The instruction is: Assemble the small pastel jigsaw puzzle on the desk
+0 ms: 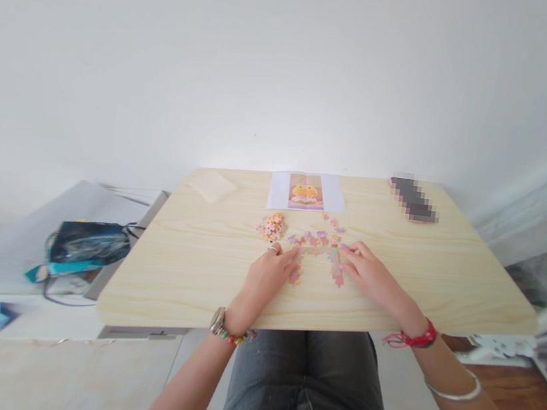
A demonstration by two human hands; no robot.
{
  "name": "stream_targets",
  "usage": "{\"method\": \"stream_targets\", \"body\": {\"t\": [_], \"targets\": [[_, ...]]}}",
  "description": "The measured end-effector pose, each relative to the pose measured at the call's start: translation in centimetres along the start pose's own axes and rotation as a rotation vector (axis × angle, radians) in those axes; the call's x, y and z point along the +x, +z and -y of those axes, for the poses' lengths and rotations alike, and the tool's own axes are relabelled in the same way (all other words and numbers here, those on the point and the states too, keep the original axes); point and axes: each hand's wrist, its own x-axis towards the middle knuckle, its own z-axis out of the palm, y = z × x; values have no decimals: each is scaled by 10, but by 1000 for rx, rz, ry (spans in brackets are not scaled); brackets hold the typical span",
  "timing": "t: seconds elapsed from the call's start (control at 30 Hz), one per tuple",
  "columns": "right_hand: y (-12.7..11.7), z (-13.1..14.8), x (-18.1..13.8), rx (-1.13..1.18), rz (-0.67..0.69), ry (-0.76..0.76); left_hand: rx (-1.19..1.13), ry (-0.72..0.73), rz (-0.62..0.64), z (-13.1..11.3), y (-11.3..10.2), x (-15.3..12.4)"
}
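A part-joined jigsaw puzzle in pink and purple lies on the pale wooden table. My left hand rests on the table at the puzzle's left edge, fingers curled and tips pressed on the pieces. My right hand lies at the puzzle's right side, fingers stretched flat onto the joined pieces. A small heap of loose pieces sits just beyond my left hand. A printed reference picture of an orange figure lies at the table's far edge.
A pale square sheet lies at the far left of the table, a blurred dark flat object at the far right. A dark blue bag sits on a lower surface to the left. A white wall stands close behind.
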Motion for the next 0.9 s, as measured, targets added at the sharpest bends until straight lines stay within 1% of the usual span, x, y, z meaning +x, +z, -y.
{"method": "stream_targets", "body": {"t": [0.07,0.17,0.23,0.3,0.4,0.6,0.73,0.83,0.9], "targets": [[-4,-4,2,-5,-33,7,-7,1,-32,1,-2,-1],[-8,-13,9,-25,-85,37,-15,-18,-113,5,-8,-2],[-9,-19,16,-39,-87,49,-20,-36,-162,8,-13,-5],[-8,-22,22,-52,-65,43,-26,-49,-184,10,-16,-8],[-6,-23,26,-69,-39,29,-35,-56,-177,13,-18,-17],[-9,-15,14,-96,-76,21,-66,-63,-165,17,-14,-32],[-9,-8,9,-201,-78,38,-77,-60,-152,13,-12,-33],[-9,-7,13,-280,-54,80,-81,-53,-130,10,-11,-30],[-10,-9,18,-293,-40,99,-78,-59,-118,10,-11,-28]]}}
